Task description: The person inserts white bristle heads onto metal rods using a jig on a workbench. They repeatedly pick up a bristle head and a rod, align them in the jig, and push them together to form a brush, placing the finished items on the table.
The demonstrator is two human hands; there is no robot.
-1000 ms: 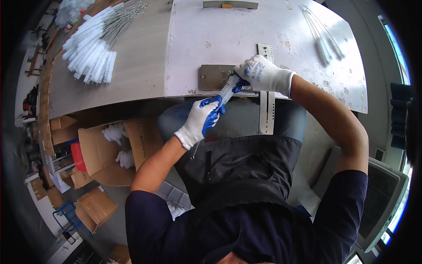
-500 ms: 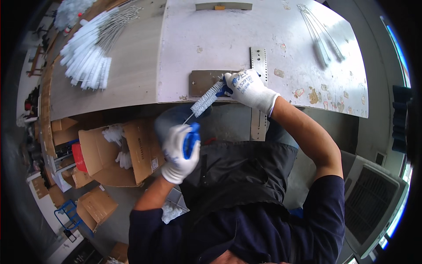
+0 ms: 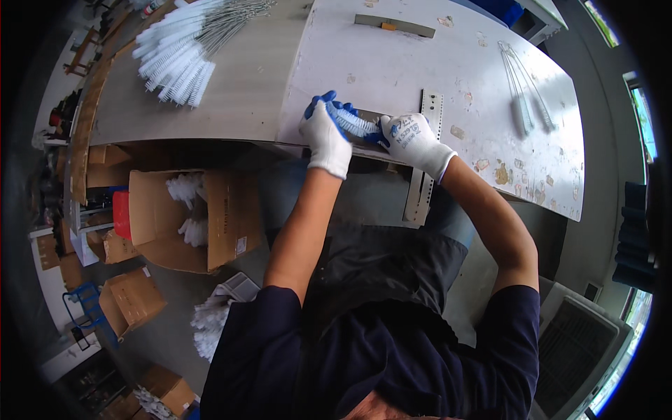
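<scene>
A brush with white bristles point(image 3: 358, 125) spans the gap between my hands near the front edge of the table, bent in a slight curve. My left hand point(image 3: 327, 138), in a white glove with blue-coated fingers, is closed round its left end. At the other end my right hand point(image 3: 418, 144), gloved alike, pinches the brush. Behind them a brownish-grey metal plate shows only in part. A perforated metal strip point(image 3: 432, 106) runs beside my right hand and juts out past the table edge toward my lap.
A fanned pile of white brushes point(image 3: 183, 52) with wire stems lies at the far left. Several wire-stemmed brushes point(image 3: 523, 98) lie at the right. A grey bar point(image 3: 394, 26) sits at the back. Below left, an open cardboard box point(image 3: 231, 224) holds white brushes.
My left hand has moved up and forward from the wire stem below the table edge to the brush. The brush now lies flatter and curved. My head view has shifted slightly.
</scene>
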